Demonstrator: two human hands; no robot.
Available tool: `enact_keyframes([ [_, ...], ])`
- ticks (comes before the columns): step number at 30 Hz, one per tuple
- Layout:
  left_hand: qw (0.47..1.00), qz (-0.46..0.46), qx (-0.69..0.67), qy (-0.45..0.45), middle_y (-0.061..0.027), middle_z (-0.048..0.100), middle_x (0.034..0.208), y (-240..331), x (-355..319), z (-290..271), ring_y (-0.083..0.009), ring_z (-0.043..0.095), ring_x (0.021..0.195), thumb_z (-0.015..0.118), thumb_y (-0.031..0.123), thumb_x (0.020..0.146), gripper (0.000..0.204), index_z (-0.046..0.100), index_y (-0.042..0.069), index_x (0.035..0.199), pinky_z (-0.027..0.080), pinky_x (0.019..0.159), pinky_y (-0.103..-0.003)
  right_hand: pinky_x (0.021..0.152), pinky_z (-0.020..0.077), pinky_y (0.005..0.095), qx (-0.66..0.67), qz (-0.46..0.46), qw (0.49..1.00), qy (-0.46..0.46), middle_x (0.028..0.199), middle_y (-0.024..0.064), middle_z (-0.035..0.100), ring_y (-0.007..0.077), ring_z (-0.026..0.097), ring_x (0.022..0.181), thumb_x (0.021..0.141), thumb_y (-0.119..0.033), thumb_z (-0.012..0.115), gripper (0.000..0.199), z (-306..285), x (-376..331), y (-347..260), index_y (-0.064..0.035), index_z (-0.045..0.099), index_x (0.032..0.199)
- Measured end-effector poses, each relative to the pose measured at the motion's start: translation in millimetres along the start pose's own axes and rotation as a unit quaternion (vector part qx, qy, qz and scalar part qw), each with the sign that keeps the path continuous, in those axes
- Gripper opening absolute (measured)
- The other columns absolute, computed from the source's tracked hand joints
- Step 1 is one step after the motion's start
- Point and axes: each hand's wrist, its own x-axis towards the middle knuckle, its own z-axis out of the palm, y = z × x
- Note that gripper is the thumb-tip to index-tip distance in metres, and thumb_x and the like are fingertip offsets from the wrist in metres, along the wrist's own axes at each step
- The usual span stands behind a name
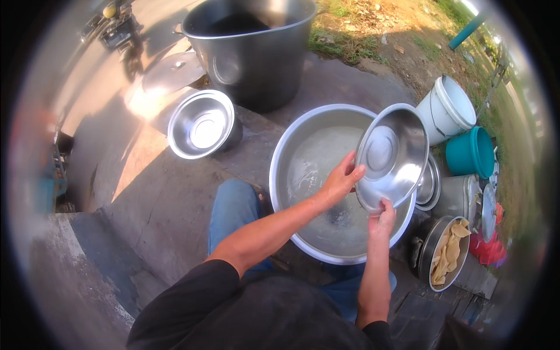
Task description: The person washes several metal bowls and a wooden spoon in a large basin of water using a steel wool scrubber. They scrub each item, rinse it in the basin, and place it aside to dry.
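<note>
Between my two hands a shiny metal bowl (402,146) is held tilted, its hollow side facing me. My left hand (341,179) grips the bowl's left rim, the thumb on the inner side and the other fingers mostly hidden behind. At the lower rim my right hand (382,219) holds on with its fingertips. Below the bowl stands a wide metal basin (282,175) of cloudy water (326,146); the bowl covers part of its right side.
A metal bowl (178,140) sits left of the basin, before a big dark pot (256,64) and a flat lid (173,73). On the right are a white bucket (437,116), a teal bucket (464,154) and a pot (430,248) with tan pieces (448,251).
</note>
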Motion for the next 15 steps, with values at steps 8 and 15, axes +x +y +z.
enact_keyframes([
  [8, 0.763, 0.255, 0.39, 0.447, -0.0221, 0.047, 0.136, 85.4, 15.8, -219.1, -0.0368, 0.043, 0.127, 0.068, 0.026, 0.082, 0.061, 0.046, -0.001, 0.132, 0.033, 0.107, -0.039, 0.088, 0.0488, 0.0452, 0.018, 0.018, 1.0, -0.014, 0.107, 0.0105, 0.054, 0.0253, 0.057, 0.101, 0.083, -0.003, 0.059, 0.034, -23.6, -9.9, -11.1, 0.0011, 0.048, 0.115],
  [15, 0.72, 0.011, 0.005, 0.694, -0.0207, 0.058, 0.111, 6.4, -56.3, -501.6, -0.029, 0.061, 0.095, 0.078, 0.01, 0.067, 0.063, 0.047, -0.009, 0.119, 0.053, 0.078, -0.037, 0.083, 0.0518, 0.0425, 0.003, 0.046, 0.999, 0.004, 0.11, 0.0106, 0.058, 0.0256, 0.06, 0.101, 0.084, -0.003, 0.056, 0.035, -25.3, -42.5, 12.0, 0.001, 0.049, 0.118],
])
